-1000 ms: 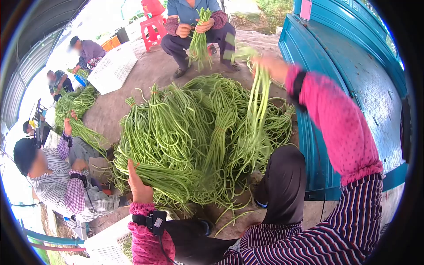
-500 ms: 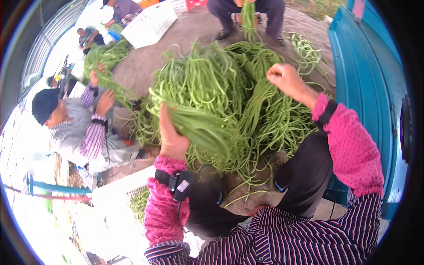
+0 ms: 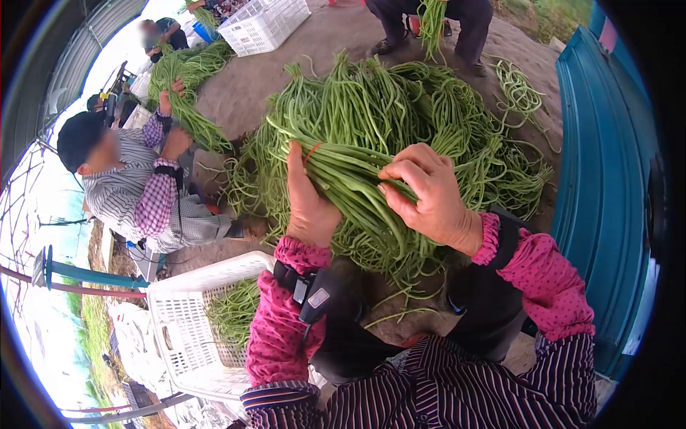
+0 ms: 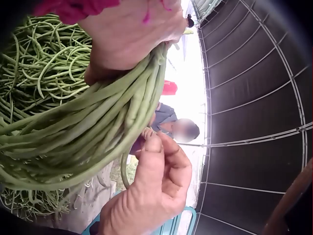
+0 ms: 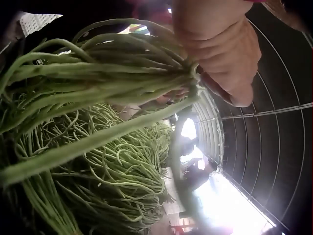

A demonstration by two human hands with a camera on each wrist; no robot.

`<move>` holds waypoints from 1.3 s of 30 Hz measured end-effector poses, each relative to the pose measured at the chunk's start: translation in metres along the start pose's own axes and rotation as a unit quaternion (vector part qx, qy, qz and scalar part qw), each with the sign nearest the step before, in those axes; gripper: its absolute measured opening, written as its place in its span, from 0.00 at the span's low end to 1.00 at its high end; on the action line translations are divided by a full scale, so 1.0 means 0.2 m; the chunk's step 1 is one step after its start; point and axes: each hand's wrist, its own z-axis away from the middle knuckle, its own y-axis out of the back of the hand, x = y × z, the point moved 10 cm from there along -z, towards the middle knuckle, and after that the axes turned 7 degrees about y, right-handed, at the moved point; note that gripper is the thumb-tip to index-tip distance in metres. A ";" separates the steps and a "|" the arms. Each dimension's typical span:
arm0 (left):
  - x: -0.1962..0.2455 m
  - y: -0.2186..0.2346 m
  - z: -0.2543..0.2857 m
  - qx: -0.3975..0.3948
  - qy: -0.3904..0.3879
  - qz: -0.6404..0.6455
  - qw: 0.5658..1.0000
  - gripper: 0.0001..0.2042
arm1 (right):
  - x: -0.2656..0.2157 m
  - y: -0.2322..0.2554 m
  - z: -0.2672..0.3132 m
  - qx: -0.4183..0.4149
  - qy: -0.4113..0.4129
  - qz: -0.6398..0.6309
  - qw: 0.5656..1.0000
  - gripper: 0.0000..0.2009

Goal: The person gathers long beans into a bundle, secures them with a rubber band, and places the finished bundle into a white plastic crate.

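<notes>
My left hand (image 3: 309, 207) grips a bundle of long green beans (image 3: 357, 179) near its gathered end. A red band (image 3: 312, 151) goes around the bundle beside the left thumb. My right hand (image 3: 429, 193) is at the bundle's near side, thumb and forefinger pinching a long bean. In the left wrist view, the right hand (image 4: 154, 188) has thumb and fingertip together beside the bundle (image 4: 93, 117). Beneath the bundle lies a large heap of long beans (image 3: 400, 93), several bunches in it tied.
A white crate (image 3: 179, 350) with some beans stands at my left, another white crate (image 3: 261, 28) at the back. A person in a striped shirt (image 3: 128, 179) sits at left; another person's legs (image 3: 471, 28) are behind the heap. Loose beans (image 3: 518, 86) lie near the blue metal panel (image 3: 607, 164).
My right hand held long beans out at the far right, let them go by the second frame, and has come back to the bundle in my left hand. The view has shifted downward.
</notes>
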 end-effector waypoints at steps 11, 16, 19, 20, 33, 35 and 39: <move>-0.07 0.09 -0.03 0.041 0.029 0.016 0.999 0.22 | -0.09 -0.17 0.05 -0.098 0.120 0.180 0.971 0.05; -0.14 0.07 -0.01 0.050 0.070 -0.005 0.996 0.23 | -0.04 -0.18 0.07 -0.090 0.108 0.213 0.967 0.04; -0.19 0.02 0.01 -0.006 0.084 -0.003 0.996 0.20 | -0.02 -0.19 0.07 -0.118 0.092 0.217 0.965 0.04; -0.21 0.02 0.01 0.002 0.097 -0.016 0.995 0.19 | -0.01 -0.19 0.08 -0.134 0.086 0.215 0.964 0.04; -0.23 0.17 -0.08 0.065 0.041 -0.178 0.981 0.18 | 0.06 -0.34 0.16 -0.267 -0.001 0.120 0.956 0.09; -0.25 0.16 -0.08 0.074 0.077 -0.097 0.990 0.19 | 0.07 -0.35 0.16 -0.278 -0.035 0.092 0.955 0.10; 0.00 0.24 -0.08 0.186 -0.010 -0.108 0.977 0.24 | -0.08 -0.39 0.35 -0.370 -0.010 -0.024 0.929 0.14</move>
